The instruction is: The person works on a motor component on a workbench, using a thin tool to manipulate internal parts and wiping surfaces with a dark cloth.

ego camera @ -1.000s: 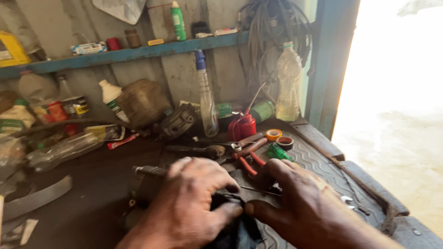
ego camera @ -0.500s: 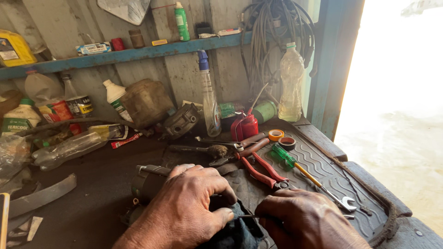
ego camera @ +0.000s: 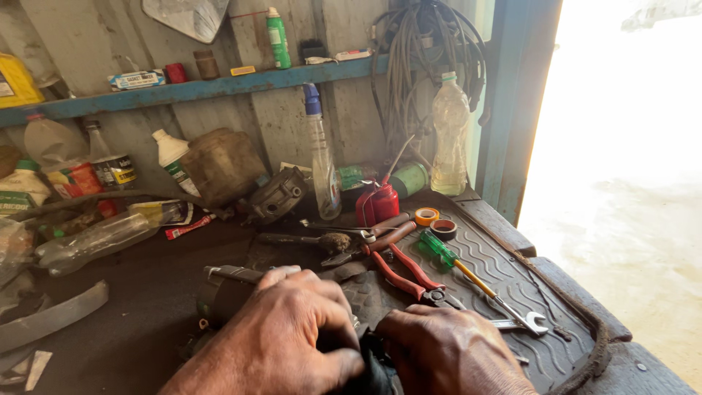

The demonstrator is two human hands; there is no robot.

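Both hands clenched together on a dark, greasy cylindrical metal part [ego camera: 223, 296], with a black wad of cloth or rubber [ego camera: 373, 369] pinched between them at the bottom edge of the view. Left of the grip, the left hand [ego camera: 281, 340] lay curled over the part's body, apparently pressing it down on the dirty wooden workbench [ego camera: 131, 322] so it would not roll; only the part's left end and a thin rod along its top showed beyond the knuckles. Just right of that, the right hand [ego camera: 450, 355] closed on the black wad (what its fingertips gripped underneath could not be told). Beyond the grip and slightly right lay red-handled pliers [ego camera: 409, 274], close enough to snatch up. Farther right sat a green-handled screwdriver [ego camera: 450, 256] and a silver open-ended spanner [ego camera: 523, 322], both on the ribbed black rubber mat [ego camera: 504, 278], which likely kept them from sliding.
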